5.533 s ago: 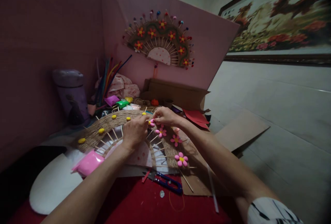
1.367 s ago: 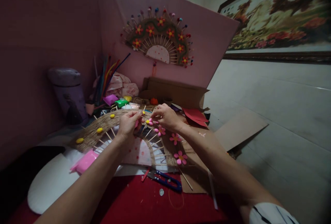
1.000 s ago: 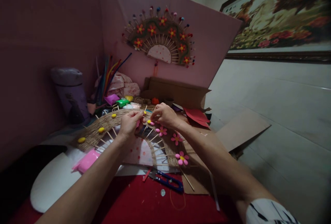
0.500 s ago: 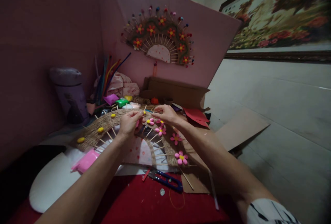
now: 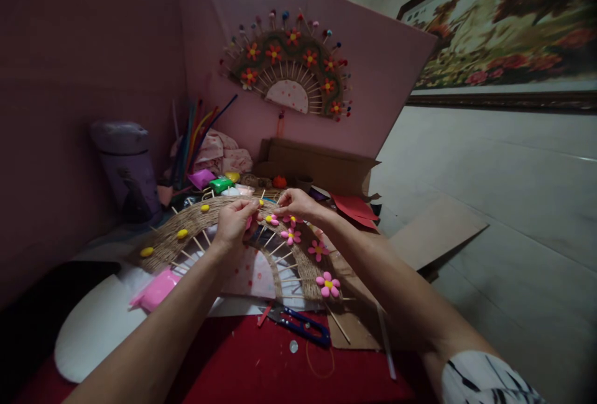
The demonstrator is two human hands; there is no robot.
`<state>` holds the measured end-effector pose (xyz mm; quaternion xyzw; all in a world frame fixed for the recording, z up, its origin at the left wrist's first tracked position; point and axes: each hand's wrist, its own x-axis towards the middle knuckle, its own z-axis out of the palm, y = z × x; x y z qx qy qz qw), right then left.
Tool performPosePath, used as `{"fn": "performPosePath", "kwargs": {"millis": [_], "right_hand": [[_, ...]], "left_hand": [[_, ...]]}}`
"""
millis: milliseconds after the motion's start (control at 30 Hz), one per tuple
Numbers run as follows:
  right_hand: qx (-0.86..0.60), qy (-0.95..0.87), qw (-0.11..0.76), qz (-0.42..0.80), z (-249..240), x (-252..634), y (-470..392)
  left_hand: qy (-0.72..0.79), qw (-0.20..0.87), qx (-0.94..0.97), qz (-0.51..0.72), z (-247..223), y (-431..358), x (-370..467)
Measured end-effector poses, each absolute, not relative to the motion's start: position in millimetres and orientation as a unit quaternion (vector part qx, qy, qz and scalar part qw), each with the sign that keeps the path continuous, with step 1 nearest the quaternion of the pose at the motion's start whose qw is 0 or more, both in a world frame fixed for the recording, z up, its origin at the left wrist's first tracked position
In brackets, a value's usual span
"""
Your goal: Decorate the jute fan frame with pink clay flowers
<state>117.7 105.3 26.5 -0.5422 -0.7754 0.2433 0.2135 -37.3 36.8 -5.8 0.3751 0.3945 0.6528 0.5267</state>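
A fan-shaped piece wrapped in brown twine (image 5: pixel 224 205) lies before me, sticks crossing its inner arc. Pink flowers with yellow centres (image 5: pixel 328 284) line its right side; yellow ovals (image 5: pixel 182 234) dot the left. My left hand (image 5: pixel 237 220) is closed over the top of the arc, with a bit of pink clay (image 5: pixel 249 222) at its fingers. Just right of it, my right hand (image 5: pixel 296 204) has its fingers pinched together above a partly formed pink flower (image 5: pixel 271 219); whatever they hold is too small to make out.
Blue-handled snips (image 5: pixel 305 327) lie on the red cloth (image 5: pixel 242 360). A pink clay packet (image 5: pixel 156 290) and white disc (image 5: pixel 93 329) are at left. Behind stand a purple cup (image 5: pixel 128 174), pipe cleaners (image 5: pixel 191 143) and cardboard (image 5: pixel 317 163). A finished fan (image 5: pixel 291 68) hangs on the pink board.
My right hand's fingers have drawn closer together and dipped slightly toward the arc. My left hand has hardly moved.
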Motion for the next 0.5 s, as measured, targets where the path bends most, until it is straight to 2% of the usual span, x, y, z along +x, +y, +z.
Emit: {"fn": "performPosePath", "kwargs": {"millis": [267,500], "right_hand": [[-0.536,-0.764,0.221,0.283,28.3,116.0,103.9],[-0.551,-0.737,0.260,0.292,23.2,112.9,102.7]], "left_hand": [[0.392,0.529,0.380,0.650,-5.8,38.6,-38.0],[0.396,0.525,0.380,0.651,-4.5,36.0,-36.7]]}}
